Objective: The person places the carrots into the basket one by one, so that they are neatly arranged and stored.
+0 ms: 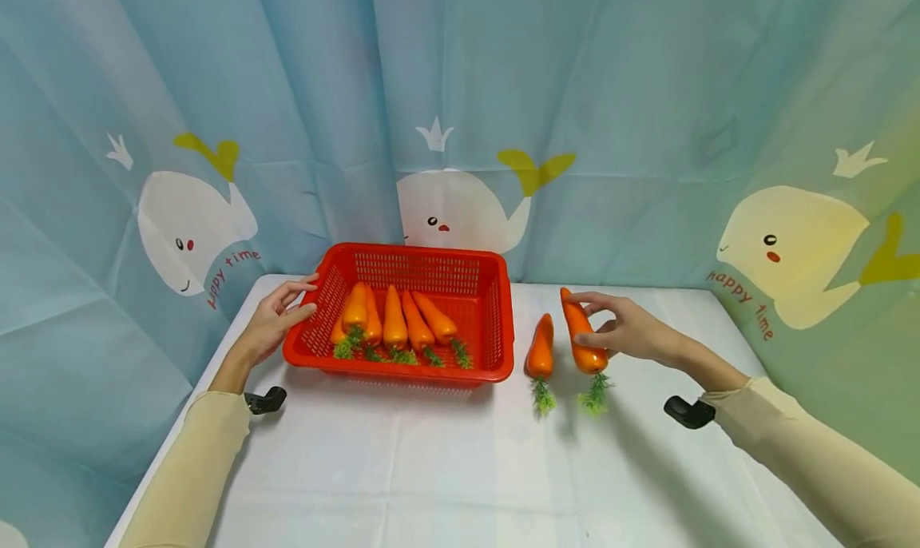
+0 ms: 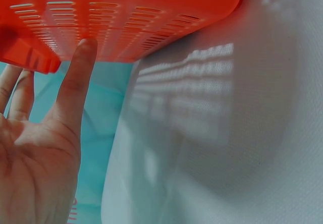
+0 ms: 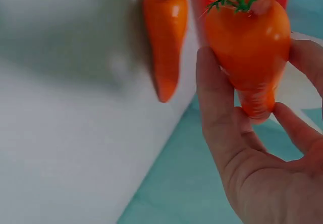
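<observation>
My right hand grips a toy carrot with green leaves, thumb on one side and fingers on the other. The carrot is raised over the table, its tip pointing away. Beside it, a second carrot lies on the cloth, also seen in the right wrist view. At the far left, my left hand rests against the left end of a red plastic basket with fairly straight fingers. In the left wrist view its thumb touches the slotted wall. Several carrots lie in the basket, leaves toward me.
A white cloth covers the table. Behind it hangs a blue curtain printed with whales, close to the basket's back. Each wrist carries a black camera mount.
</observation>
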### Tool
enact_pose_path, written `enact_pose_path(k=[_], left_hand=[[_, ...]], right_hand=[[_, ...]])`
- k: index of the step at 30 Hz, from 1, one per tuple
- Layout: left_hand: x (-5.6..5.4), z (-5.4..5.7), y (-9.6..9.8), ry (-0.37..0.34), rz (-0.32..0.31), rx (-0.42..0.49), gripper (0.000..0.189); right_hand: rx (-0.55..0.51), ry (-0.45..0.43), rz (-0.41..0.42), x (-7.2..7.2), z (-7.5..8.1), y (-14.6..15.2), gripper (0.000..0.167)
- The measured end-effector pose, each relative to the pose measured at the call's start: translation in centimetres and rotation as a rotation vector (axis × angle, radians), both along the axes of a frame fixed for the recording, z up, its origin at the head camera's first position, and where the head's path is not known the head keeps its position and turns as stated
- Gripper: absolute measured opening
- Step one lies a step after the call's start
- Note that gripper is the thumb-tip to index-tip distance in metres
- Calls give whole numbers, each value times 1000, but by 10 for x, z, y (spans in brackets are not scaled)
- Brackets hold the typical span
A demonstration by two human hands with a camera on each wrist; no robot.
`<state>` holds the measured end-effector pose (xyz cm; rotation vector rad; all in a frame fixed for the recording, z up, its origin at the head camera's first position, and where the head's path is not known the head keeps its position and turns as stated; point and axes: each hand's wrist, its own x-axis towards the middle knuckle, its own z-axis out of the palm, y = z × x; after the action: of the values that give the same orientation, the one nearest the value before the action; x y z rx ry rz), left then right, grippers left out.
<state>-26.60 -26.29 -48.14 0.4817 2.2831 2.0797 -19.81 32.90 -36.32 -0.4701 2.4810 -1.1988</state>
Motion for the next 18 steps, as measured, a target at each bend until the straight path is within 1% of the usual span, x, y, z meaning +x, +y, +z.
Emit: enact_pose_path(k=[4,9,13,18], left_hand=[[0,0,1,6,5,-3,34],[0,1,1,10,5,-11,34],[1,0,1,1,6,-10,36],[1,1,1,-1,6,-4,36]], right_hand=[[-14,21,-20,-2,9,-3,75],[-66,32,-33,-7,16,-13,74],[-96,45,-27,-11,20,-25,73],[-98,66,-11,-18,23,-39,71]])
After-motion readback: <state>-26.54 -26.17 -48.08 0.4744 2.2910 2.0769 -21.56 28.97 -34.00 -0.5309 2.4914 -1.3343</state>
